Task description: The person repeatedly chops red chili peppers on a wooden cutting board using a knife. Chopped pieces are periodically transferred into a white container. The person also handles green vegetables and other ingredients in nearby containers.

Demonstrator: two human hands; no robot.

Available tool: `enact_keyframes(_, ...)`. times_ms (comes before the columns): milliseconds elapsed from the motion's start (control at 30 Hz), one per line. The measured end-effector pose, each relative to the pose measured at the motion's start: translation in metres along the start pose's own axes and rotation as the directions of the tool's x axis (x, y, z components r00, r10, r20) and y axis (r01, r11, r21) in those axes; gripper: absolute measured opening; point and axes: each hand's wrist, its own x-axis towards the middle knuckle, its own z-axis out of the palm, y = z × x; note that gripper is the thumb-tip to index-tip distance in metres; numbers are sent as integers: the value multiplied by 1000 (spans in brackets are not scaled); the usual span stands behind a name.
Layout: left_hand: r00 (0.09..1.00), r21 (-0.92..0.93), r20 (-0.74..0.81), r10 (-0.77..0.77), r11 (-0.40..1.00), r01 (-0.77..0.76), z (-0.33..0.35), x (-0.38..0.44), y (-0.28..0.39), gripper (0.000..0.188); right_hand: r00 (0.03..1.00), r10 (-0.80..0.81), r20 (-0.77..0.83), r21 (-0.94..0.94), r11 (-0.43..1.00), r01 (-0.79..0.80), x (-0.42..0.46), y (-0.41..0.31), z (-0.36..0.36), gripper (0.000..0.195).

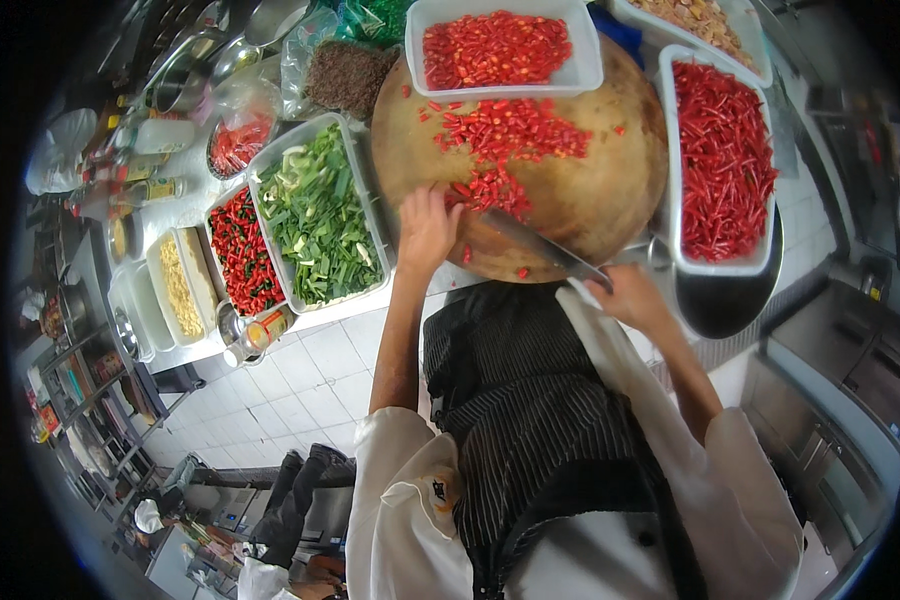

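Observation:
My right hand (624, 294) grips the handle of a kitchen knife (536, 244), its blade angled across the near part of a round wooden chopping board (622, 180). At the board's near left, the fingers of my left hand (425, 225) rest by chopped red chillies (495, 190); whether they pinch any cannot be seen. A larger heap of cut chillies (510, 131) lies farther up the board. At the board's far edge stands a white plastic tub (586, 71) partly filled with cut red chillies. Two loose chilli pieces lie near the front rim.
Whole red chillies fill a white tub (679, 165) at the right. Left of the board stand a tub of chopped greens (379, 255), chopped red and green chillies (246, 255) and a container of minced pale food (180, 285). Bottles (146, 191) stand farther left. Another person (289, 510) is behind.

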Motion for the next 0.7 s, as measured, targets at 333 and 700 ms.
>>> enact_keyframes(333,988,47,-48,-148,988,150,6,-2,-12,29,956,-177,233,-105,973,206,6,-6,4,31)
enact_keyframes(700,989,-1,-83,-123,992,124,3,0,-11,27,936,-58,348,-33,997,74,63,6,10,35)
